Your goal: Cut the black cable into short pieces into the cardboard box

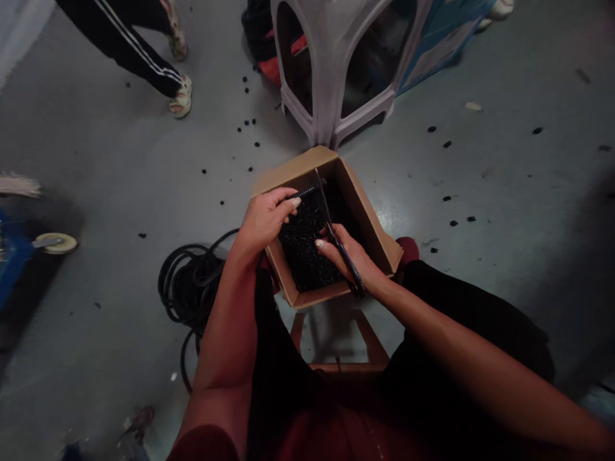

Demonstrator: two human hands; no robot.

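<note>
An open cardboard box (372,221) rests on my knees, filled with several short black tube pieces (302,246). My left hand (263,218) is closed round a black ribbed tube (303,191) held over the box's left side. My right hand (348,256) grips a pair of dark-handled scissors (336,237). Their blades point up toward the tube's free end, near the box's far wall.
A coil of black tubing (189,282) lies on the grey floor to my left. A white plastic stool (336,70) stands just beyond the box. Small black pieces (247,121) are scattered on the floor. Another person's legs (144,51) stand at upper left. A wheeled blue cart (29,246) is at far left.
</note>
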